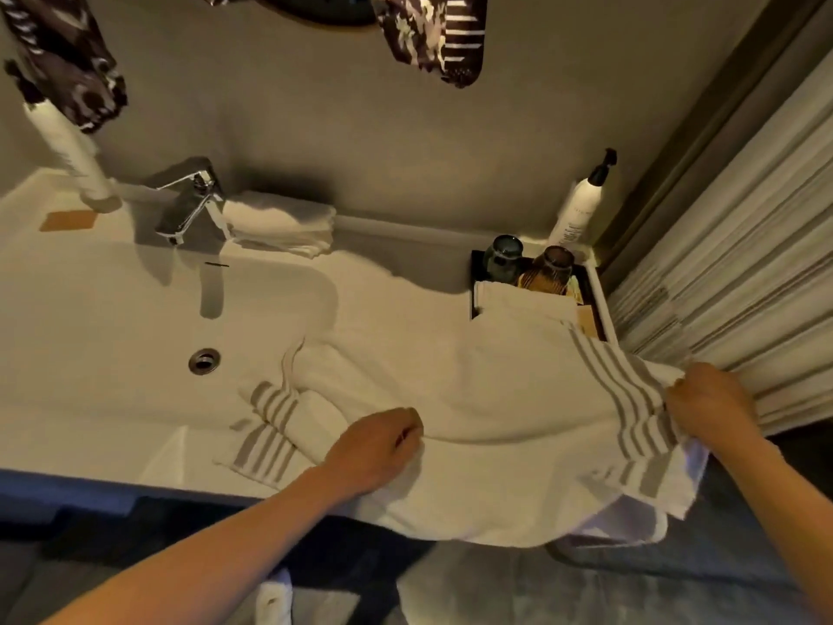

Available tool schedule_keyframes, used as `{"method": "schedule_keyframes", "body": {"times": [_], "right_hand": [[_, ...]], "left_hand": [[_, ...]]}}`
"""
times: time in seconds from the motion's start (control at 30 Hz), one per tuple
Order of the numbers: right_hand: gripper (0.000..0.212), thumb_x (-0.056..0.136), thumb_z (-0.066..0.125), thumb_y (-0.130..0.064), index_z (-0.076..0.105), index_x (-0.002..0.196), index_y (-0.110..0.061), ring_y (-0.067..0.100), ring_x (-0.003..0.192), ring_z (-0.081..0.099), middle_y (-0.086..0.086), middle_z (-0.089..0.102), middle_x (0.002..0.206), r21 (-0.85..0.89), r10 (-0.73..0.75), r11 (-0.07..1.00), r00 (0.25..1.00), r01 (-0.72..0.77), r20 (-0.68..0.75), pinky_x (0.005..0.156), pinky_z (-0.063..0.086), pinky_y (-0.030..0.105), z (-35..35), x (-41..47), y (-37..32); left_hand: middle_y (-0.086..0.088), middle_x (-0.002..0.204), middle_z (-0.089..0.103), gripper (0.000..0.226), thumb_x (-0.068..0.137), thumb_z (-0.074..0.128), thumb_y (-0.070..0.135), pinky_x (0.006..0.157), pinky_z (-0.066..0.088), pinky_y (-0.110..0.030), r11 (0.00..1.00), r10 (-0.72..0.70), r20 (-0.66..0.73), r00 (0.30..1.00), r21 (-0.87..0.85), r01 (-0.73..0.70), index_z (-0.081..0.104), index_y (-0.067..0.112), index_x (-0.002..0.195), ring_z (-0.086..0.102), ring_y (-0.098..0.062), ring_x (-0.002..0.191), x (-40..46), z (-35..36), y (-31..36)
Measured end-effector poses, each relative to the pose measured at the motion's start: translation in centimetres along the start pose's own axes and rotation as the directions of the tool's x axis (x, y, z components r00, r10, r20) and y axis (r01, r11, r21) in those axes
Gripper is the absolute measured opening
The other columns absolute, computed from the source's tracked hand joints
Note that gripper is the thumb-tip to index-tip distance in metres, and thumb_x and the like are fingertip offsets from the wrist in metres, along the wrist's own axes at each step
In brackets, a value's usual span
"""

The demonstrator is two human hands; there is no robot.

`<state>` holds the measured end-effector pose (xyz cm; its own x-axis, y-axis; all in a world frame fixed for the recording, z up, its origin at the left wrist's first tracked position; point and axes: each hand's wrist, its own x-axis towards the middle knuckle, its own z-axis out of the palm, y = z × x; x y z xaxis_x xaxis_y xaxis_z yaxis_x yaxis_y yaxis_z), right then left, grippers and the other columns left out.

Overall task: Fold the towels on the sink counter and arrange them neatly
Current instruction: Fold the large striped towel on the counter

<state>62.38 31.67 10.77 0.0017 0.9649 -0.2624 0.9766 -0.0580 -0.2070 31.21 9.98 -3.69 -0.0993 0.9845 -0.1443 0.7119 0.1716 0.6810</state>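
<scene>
- Both hands pinch the striped towel [450, 399]: left hand [378, 448] mid-edge, right hand [710, 406] at 3 o'clock.
- Pull rightward & its far corner (draped on the tray [599, 309]) could topple the cups [502, 259].
- Overhang at 5 o'clock may slide off the table [405, 281].

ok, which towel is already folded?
The plain white towel beside the faucet, stacked in neat layers. The striped towel lies spread, gripped by both the left hand and right hand.

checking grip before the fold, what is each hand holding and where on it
Both grip the large white towel with grey stripes: the right hand pinches its striped end, the left hand its near long edge, around the middle.
</scene>
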Motion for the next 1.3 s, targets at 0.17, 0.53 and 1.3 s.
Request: {"method": "schedule_keyframes", "body": {"times": [0.17, 0.53, 1.3], "right_hand": [[0.028, 0.091, 0.064, -0.025, 0.048, 0.077, -0.007, 0.027, 0.065, 0.048, 0.020, 0.058, 0.084, 0.002, 0.056, 0.998, 0.998, -0.056, -0.002, 0.060, 0.038, 0.037, -0.1, 1.6, -0.1], [0.019, 0.089, 0.063, -0.029, 0.063, 0.085, -0.010, 0.037, 0.080, 0.063, 0.020, 0.064, 0.086, 0.554, -0.146, 0.830, 0.984, 0.069, 0.097, 0.078, 0.055, 0.051, -3.4, -1.7, -12.8], [0.054, 0.091, 0.059, -0.043, 0.047, 0.128, -0.007, 0.038, 0.117, 0.051, 0.016, 0.054, 0.128, 0.230, -0.193, 0.954, 0.981, 0.190, -0.011, 0.094, 0.043, 0.043, 21.6, -10.9, -26.2]], "left_hand": [[-0.016, 0.119, 0.059, 0.033, 0.095, 0.048, 0.028, 0.089, 0.043, -0.044, 0.746, -0.547, -0.483, 0.684, 0.090, 0.660, 0.053, 0.008, 0.121, 0.054, -0.036, 0.108, -1.3, -6.2, -9.6], [-0.007, 0.120, 0.064, 0.067, 0.088, 0.075, 0.025, 0.077, 0.049, -0.020, 0.642, -0.646, -0.161, 0.746, -0.644, 0.417, 0.036, 0.018, 0.142, 0.061, -0.014, 0.100, -5.6, -9.3, -11.7], [0.004, 0.083, 0.059, 0.035, 0.097, 0.042, 0.053, 0.064, 0.044, -0.032, 0.720, -0.584, -0.421, 0.694, 0.126, 0.683, 0.050, 0.020, 0.090, 0.059, -0.019, 0.080, -12.5, -13.7, -17.4]]}}
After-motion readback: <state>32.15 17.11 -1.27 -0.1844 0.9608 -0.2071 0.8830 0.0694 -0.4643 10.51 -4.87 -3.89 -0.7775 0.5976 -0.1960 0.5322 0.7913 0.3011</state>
